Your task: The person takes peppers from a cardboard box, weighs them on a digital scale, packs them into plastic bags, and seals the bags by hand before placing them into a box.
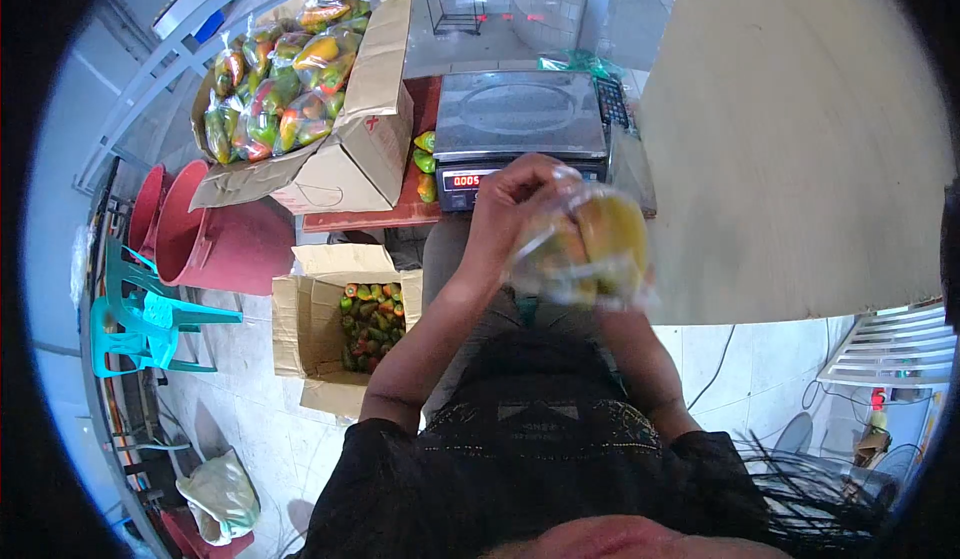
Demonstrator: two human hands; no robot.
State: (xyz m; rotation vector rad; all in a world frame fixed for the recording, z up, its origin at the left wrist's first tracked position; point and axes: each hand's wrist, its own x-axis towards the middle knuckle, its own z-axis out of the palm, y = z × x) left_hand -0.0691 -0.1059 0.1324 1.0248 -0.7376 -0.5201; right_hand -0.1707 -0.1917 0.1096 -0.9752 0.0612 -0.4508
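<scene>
A clear plastic bag of peppers point(595, 244), yellow and orange-red, hangs in front of me, slightly blurred. My left hand point(515, 204) is closed on the bag's gathered end at its upper left. The right forearm point(640, 354) reaches up from below and its hand is hidden behind the bag. Just beyond my left hand is a digital scale point(521, 114) with a bare metal plate and a red display, partly covered by the hand. A few loose peppers point(425, 164) lie left of the scale.
A cardboard box point(350, 164) full of bagged peppers stands at upper left. Below it, an open carton point(305, 329) holds loose peppers. Red tubs point(235, 249) and teal plastic chairs point(150, 314) are at left. A large pale board point(800, 149) fills the right side.
</scene>
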